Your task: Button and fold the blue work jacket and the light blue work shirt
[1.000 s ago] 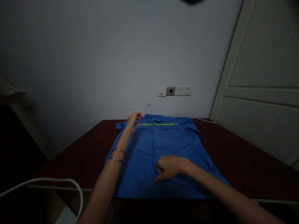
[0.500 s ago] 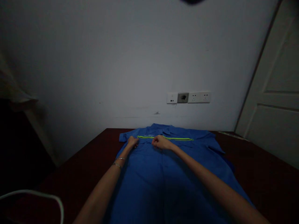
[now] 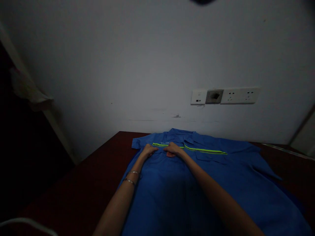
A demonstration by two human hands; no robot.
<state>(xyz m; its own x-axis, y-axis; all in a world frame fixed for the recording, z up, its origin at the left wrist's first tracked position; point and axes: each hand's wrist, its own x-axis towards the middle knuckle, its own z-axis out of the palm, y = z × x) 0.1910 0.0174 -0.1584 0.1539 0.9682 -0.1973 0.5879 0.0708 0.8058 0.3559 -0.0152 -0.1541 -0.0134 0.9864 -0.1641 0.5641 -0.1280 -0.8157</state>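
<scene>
A blue short-sleeved shirt (image 3: 162, 186) lies spread face up, its collar toward the wall, with bright yellow-green stripes across the chest and pale lettering above one of them. My left hand (image 3: 149, 150) is closed on the cloth just below the left stripe, at the chest pocket area. Close beside it, my right hand (image 3: 172, 149) pinches the same part of the shirt, near the stripe's inner end. The fingertips of both hands point toward each other, a small gap apart. What exactly lies under the fingers is partly hidden.
The dark red table (image 3: 98, 164) carries the shirt and meets a pale wall (image 3: 137, 65). Wall sockets (image 3: 237, 96) sit above the table, at right. A white cable (image 3: 29, 222) curves at the lower left. Some hanging cloth (image 3: 29, 88) is at far left.
My left hand has moved right along the pocket area, nearer my right hand. The view has shifted, so the shirt and sockets appear farther right and larger.
</scene>
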